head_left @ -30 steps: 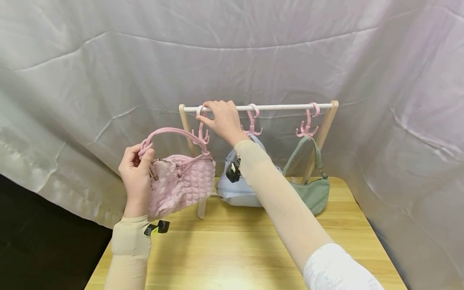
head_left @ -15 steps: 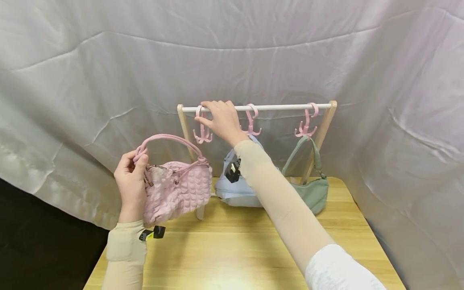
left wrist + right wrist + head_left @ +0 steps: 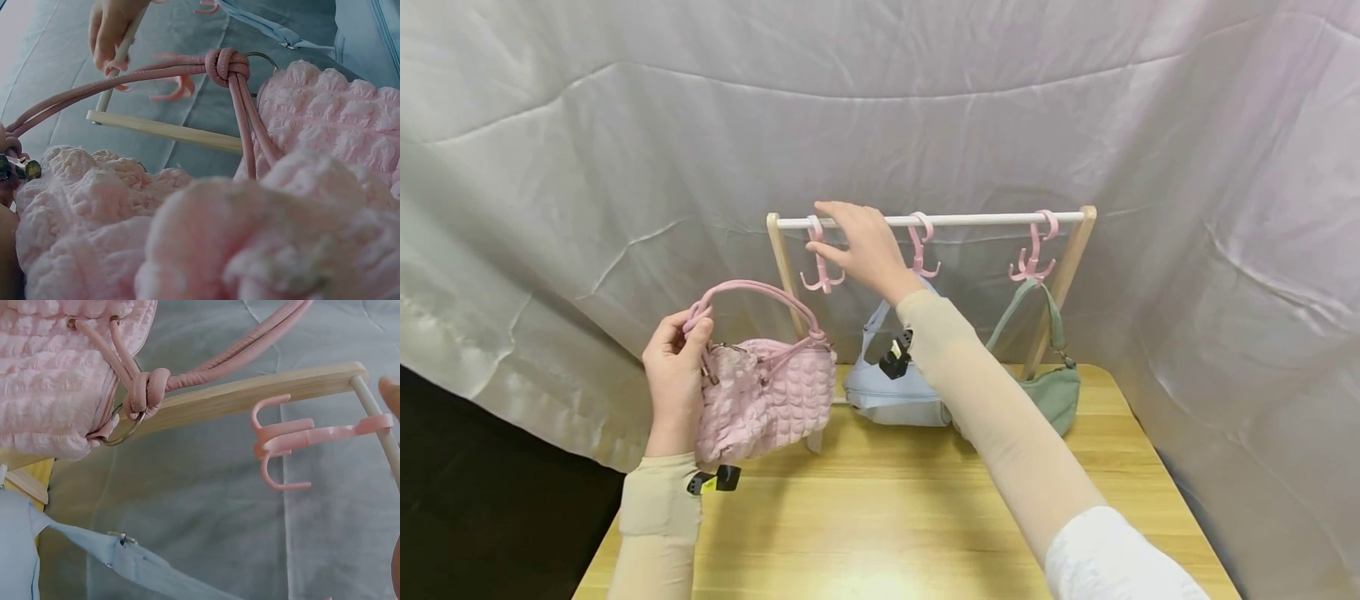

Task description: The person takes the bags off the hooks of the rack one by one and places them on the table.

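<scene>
My left hand (image 3: 673,375) pinches one end of the cord handle (image 3: 752,284) of a puffy pink handbag (image 3: 782,396). The bag hangs tilted in front of the rack's left leg. Its knotted handle (image 3: 162,70) arches upward in the left wrist view. My right hand (image 3: 867,243) is at the white rail (image 3: 985,221), thumb and fingers spread apart, just right of a pink multi-prong hook (image 3: 822,273). In the right wrist view, this hook (image 3: 287,432) loops over the rail and carries nothing; only parts of my right hand show at the right edge.
A light blue bag (image 3: 895,392) hangs from the middle pink hook (image 3: 919,246), partly behind my right arm. From the right hook (image 3: 1033,254) hangs a green bag (image 3: 1056,392). The wooden rack stands on a wood-grain table (image 3: 850,517), with grey curtain (image 3: 880,100) behind.
My left hand with the pink handbag has moved down and slightly left. My right hand has eased up from the rail and the hook, and the left hook has turned a little.
</scene>
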Demonstrator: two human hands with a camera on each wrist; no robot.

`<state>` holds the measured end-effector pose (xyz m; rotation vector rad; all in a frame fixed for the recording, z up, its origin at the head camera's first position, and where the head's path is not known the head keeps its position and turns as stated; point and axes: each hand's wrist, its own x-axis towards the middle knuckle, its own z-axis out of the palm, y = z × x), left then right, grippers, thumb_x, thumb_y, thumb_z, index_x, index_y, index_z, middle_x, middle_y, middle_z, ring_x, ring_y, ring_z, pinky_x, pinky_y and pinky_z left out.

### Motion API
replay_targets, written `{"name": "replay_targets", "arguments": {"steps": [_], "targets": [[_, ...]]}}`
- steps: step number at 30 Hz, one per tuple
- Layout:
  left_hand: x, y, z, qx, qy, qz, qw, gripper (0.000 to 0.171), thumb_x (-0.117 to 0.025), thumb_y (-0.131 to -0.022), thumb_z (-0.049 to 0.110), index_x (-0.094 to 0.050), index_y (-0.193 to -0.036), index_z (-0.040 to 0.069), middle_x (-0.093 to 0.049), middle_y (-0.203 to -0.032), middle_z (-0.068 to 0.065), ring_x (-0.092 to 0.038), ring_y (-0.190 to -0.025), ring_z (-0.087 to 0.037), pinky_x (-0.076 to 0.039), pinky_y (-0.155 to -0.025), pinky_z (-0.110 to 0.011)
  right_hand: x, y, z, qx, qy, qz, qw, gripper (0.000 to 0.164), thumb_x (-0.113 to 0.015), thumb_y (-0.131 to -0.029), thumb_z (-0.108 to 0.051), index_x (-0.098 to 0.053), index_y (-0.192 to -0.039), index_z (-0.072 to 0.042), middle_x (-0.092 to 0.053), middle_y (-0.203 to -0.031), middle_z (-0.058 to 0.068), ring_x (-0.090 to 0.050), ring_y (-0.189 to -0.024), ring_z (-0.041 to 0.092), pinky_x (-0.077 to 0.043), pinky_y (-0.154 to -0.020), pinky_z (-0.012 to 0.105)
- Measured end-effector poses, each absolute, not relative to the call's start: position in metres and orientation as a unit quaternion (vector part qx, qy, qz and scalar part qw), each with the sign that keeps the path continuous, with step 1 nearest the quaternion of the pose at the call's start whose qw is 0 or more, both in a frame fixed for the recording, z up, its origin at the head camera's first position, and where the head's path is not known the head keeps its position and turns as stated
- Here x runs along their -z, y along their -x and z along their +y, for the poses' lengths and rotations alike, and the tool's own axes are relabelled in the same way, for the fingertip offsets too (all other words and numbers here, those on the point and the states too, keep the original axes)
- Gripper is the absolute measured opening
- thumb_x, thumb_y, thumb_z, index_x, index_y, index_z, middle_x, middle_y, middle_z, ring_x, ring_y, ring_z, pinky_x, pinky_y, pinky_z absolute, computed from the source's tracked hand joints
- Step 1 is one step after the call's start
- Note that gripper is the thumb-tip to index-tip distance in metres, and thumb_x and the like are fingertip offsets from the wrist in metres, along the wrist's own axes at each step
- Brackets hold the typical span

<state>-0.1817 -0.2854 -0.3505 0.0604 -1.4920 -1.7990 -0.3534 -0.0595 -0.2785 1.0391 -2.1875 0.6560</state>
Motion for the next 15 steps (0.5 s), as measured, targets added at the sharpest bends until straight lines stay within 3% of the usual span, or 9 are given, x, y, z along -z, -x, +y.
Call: {"name": "replay_targets", "arguments": {"steps": [7,15], "targets": [[0.352,0.183,-0.289,0.675,-0.047,-0.641,0.363,0.009,-0.073,-0.086,0.011,-0.072,-0.095,0.011,-0.066,-0.089,0.004,-0.054,-0.072,-0.006,-0.045,-0.060,-0.013,0.289,0.352,-0.045,-0.318,-0.433,-0.757,0.372,0.060,-0.075,-0.085,-0.033,-0.056,-0.135,-0.006,-0.056,-0.140,0.014,-0.045,-0.138,0.030,-0.031,-0.117,0.042],[0.353,0.184,-0.298,0.650,-0.052,-0.678,0.339,0.008,-0.074,-0.086,0.013,-0.072,-0.093,0.015,-0.064,-0.084,0.008,-0.053,-0.069,-0.003,-0.043,-0.058,-0.014,0.311,0.341,-0.039,-0.355,-0.444,-0.722,0.394,0.062,-0.078,-0.083,-0.031,-0.055,-0.134,-0.005,-0.056,-0.140,0.014,-0.043,-0.139,0.030,-0.029,-0.119,0.039]]}}
